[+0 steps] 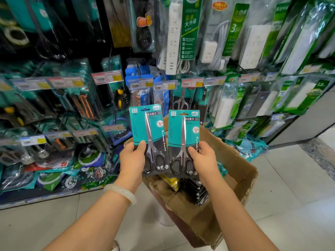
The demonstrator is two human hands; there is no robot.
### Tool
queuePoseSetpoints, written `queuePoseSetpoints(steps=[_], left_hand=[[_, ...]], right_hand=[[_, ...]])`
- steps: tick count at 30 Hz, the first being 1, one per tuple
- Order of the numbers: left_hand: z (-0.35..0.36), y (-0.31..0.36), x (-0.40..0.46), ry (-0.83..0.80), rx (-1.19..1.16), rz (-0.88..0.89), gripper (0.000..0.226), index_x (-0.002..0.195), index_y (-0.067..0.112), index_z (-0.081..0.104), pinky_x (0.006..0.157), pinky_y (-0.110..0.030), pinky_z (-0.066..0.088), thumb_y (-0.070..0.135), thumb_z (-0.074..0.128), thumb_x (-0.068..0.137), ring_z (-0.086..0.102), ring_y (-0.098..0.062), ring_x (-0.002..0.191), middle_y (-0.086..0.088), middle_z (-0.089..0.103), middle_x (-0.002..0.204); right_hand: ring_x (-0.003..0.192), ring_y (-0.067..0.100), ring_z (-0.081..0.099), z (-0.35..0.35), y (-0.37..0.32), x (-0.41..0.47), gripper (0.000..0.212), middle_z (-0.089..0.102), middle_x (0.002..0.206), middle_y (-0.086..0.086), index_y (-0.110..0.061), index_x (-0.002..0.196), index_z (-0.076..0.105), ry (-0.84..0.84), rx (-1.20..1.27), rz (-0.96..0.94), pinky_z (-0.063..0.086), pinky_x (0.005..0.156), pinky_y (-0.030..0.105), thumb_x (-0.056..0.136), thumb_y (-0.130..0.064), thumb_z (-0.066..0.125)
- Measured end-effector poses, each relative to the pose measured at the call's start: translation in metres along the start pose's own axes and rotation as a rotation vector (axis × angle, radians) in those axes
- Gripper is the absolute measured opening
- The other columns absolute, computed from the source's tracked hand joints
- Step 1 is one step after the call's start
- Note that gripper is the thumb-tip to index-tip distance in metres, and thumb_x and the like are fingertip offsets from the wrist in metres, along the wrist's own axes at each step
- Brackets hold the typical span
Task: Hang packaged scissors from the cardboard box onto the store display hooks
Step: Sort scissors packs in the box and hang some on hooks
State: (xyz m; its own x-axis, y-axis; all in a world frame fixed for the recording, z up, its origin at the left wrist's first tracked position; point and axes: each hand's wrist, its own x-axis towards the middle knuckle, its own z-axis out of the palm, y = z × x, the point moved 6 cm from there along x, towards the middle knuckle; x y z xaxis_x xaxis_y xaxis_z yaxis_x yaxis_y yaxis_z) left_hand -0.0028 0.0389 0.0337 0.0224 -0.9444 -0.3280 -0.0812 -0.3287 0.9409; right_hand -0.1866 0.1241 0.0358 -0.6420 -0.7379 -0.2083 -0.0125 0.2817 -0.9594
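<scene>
My left hand (131,158) grips the lower left edge of one teal scissors pack (147,124), held upright. Beside it, my right hand (204,158) grips the lower right edge of a second teal scissors pack (183,129), also upright. Both packs hover above the open cardboard box (237,171), which stands on the floor against the display. More packaged scissors (197,191) lie stacked inside the box. A pack of scissors (181,103) hangs on the display behind the two held packs; its hook is hidden.
The display wall carries hanging packs: tools and screwdrivers (119,98) on the left, power strips (173,37) and green-packed sockets (257,44) on the right. Price tags (107,77) line the hook rails. Pale tiled floor (290,196) lies right of the box.
</scene>
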Motion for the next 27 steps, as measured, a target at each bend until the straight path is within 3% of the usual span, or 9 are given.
queuePoseSetpoints(steps=[3,5,8,12,16,20,23,27], left_hand=[[-0.010,0.005,0.003,0.006,0.001,0.011,0.012,0.089,0.014,0.061,0.078,-0.041,0.051,0.018,0.052,0.096,0.060,-0.020,0.087,-0.005,0.065,0.101],[-0.019,0.006,0.006,0.027,-0.003,-0.001,0.017,0.081,0.012,0.058,0.073,-0.043,0.050,0.018,0.052,0.095,0.058,-0.022,0.080,-0.006,0.064,0.093],[-0.037,0.003,0.010,0.056,-0.044,-0.036,0.017,0.077,0.016,0.058,0.085,-0.051,0.051,0.018,0.055,0.094,0.063,-0.030,0.089,-0.004,0.065,0.087],[-0.070,0.001,0.020,0.115,-0.054,-0.056,0.017,0.077,0.013,0.058,0.087,-0.056,0.052,0.019,0.055,0.093,0.065,-0.033,0.092,-0.011,0.068,0.095],[-0.106,0.009,0.036,0.179,-0.076,-0.028,0.018,0.077,0.011,0.056,0.074,-0.047,0.051,0.019,0.054,0.093,0.057,-0.025,0.081,-0.007,0.065,0.086],[-0.141,0.026,0.058,0.208,-0.111,0.001,0.020,0.075,0.012,0.056,0.063,-0.032,0.037,0.016,0.052,0.095,0.047,-0.018,0.072,-0.001,0.060,0.079],[-0.165,0.047,0.076,0.209,-0.112,0.035,0.021,0.075,0.013,0.056,0.058,-0.029,0.035,0.017,0.052,0.096,0.045,-0.015,0.066,0.000,0.057,0.076],[-0.191,0.076,0.106,0.174,-0.098,0.100,0.021,0.077,0.011,0.057,0.055,-0.029,0.031,0.018,0.052,0.096,0.041,-0.017,0.064,-0.005,0.053,0.073]], right_hand=[[0.101,0.020,0.062,0.012,-0.011,0.001,0.014,0.064,0.112,0.005,-0.013,0.104,0.055,-0.028,-0.012,-0.032,0.051,0.087,0.035,0.094,-0.005,0.051],[0.103,0.021,0.063,0.024,-0.012,0.004,0.016,0.065,0.114,0.005,-0.014,0.106,0.055,-0.061,-0.025,-0.041,0.052,0.091,0.039,0.094,-0.006,0.051],[0.105,0.021,0.063,0.048,-0.015,0.007,0.017,0.065,0.116,0.006,-0.019,0.106,0.055,-0.120,-0.017,-0.032,0.051,0.094,0.044,0.094,-0.008,0.051],[0.102,0.019,0.065,0.085,-0.020,0.007,0.017,0.068,0.111,0.004,-0.016,0.107,0.059,-0.180,-0.030,-0.043,0.052,0.092,0.045,0.093,-0.009,0.052],[0.097,0.021,0.066,0.127,-0.032,0.009,0.010,0.070,0.103,0.004,-0.019,0.096,0.060,-0.212,-0.066,-0.083,0.053,0.088,0.048,0.091,-0.012,0.054],[0.097,0.024,0.065,0.173,-0.054,0.010,0.015,0.069,0.101,0.004,-0.025,0.086,0.058,-0.234,-0.076,-0.128,0.052,0.088,0.047,0.090,-0.010,0.055],[0.096,0.027,0.064,0.203,-0.078,0.011,0.013,0.068,0.099,0.004,-0.021,0.090,0.057,-0.231,-0.071,-0.183,0.052,0.086,0.043,0.090,-0.009,0.056],[0.082,0.011,0.060,0.241,-0.115,0.016,0.010,0.065,0.094,-0.001,-0.014,0.100,0.056,-0.264,-0.031,-0.255,0.047,0.071,0.025,0.093,-0.007,0.053]])
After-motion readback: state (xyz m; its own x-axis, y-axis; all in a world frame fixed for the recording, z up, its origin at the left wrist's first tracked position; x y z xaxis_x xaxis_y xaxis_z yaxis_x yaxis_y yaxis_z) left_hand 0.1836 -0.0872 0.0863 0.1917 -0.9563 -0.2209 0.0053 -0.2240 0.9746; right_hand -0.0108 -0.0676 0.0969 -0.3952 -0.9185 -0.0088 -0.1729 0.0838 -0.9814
